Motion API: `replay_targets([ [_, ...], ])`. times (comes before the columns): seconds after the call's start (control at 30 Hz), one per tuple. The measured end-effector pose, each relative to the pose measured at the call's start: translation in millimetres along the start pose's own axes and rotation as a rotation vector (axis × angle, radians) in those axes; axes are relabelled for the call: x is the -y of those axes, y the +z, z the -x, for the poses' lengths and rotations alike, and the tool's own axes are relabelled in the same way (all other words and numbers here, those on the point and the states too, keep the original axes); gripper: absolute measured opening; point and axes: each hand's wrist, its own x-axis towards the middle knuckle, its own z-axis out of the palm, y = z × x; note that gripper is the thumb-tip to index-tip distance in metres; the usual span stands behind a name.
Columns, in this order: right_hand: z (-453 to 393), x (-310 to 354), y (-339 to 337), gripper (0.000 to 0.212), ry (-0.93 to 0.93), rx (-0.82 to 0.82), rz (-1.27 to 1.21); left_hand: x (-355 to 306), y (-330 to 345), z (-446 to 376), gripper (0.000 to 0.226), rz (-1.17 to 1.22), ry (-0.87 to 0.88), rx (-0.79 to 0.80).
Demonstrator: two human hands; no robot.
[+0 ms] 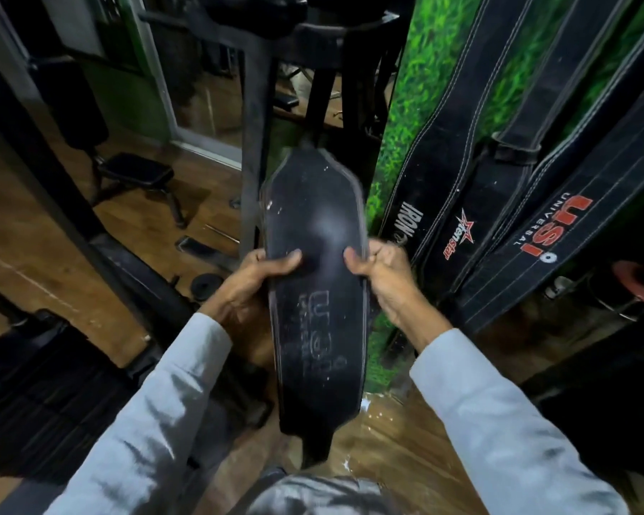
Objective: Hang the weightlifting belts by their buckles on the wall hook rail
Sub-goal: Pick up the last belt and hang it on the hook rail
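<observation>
While gripped, black belt [315, 276] lengthwise away

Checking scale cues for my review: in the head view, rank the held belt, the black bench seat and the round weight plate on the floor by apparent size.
1. Held belt, largest, though nearest the camera.
2. Bench seat.
3. Weight plate, smallest.

The belt [318, 291] looks smeary, so its letters are hard to read. Right of the belt, the hanging belts [536, 180] run off the top edge, so their buckles and hooks are hidden. A red thing [638, 282] is cut by the right edge.
</observation>
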Motion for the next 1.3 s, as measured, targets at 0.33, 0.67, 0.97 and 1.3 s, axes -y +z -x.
replay_targets([
  [0.33,15,18,7,0.073,0.125,0.115,-0.132,5,18,16,0.03,-0.343,0.239,0.043],
  [0.67,13,29,24,0.033,-0.103,0.221,-0.206,-19,25,13,0.047,0.171,0.053,-0.038],
  [0.97,12,44,21,0.03,0.017,-0.08,0.009,-13,35,8,0.024,-0.232,0.321,-0.28],
  [1.3,5,52,40,0.017,-0.243,-0.109,0.159,-69,39,2,0.039,-0.255,0.56,-0.264],
])
